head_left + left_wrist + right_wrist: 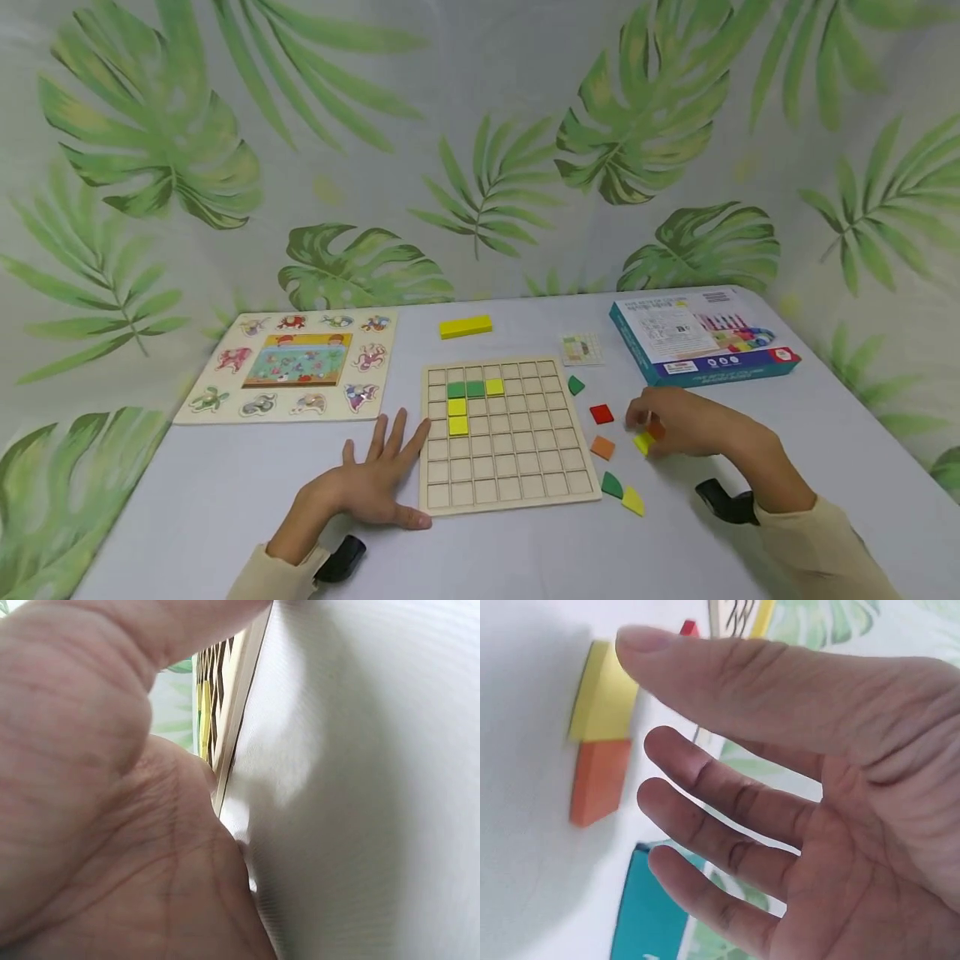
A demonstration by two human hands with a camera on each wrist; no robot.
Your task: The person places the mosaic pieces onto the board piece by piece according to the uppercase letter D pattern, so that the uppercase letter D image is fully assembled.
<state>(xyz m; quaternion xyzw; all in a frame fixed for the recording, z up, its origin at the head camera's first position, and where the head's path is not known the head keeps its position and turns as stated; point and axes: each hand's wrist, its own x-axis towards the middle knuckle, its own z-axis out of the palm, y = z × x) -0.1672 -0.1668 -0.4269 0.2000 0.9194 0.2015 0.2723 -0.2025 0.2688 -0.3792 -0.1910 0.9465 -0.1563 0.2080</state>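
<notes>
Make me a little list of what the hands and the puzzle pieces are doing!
left hand: rests flat on table, fingers touching grid board
right hand: open, reaching over yellow piece and orange piece
on board: two green squares, three yellow squares
loose pieces: red square, orange square
behind: blue box, animal puzzle

- Left hand (372, 483) lies flat, palm down, fingers spread and pointing toward 1 o'clock
- Right hand (686, 423) hovers palm down, fingers loosely extended toward 9 o'clock, forearm running back toward 4 o'clock
</notes>
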